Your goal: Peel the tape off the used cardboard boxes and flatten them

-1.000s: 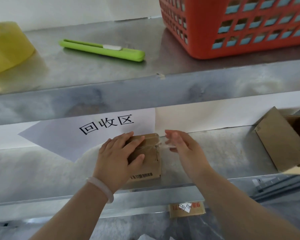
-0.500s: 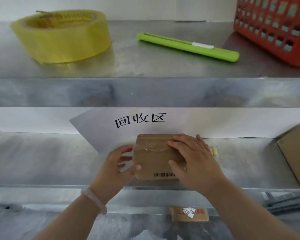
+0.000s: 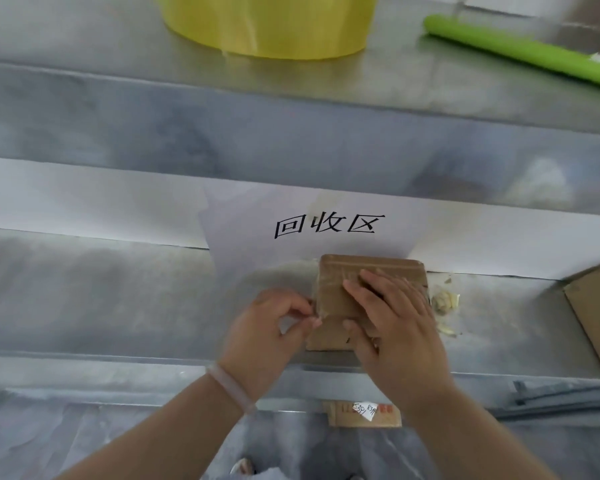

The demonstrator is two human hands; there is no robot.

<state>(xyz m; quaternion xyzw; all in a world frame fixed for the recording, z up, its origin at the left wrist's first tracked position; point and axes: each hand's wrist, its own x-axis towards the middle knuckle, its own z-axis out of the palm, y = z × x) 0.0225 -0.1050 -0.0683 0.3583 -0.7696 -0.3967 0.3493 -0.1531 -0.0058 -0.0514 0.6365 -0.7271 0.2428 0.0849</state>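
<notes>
Two-tier brushed steel bench against a white wall. On the lower shelf, a white paper sign with black characters leans at the back.

Upper shelf: glossy yellow tape roll and a slim green utility knife.

The small cardboard box lies flat on the lower shelf just in front of the sign. It's brown, matte and creased, with rounded corners and its edges roughly square to the shelf front. It looks near-square (can't call a long axis, hand covers half).

Right hand lies on top, fingers straight and together, pressing down. Left hand has its fingers curled, thumb and forefinger pinching clear tape at the box's left edge.

Crumpled tape scraps sit just right of the box. A second cardboard piece is at the far right.
</notes>
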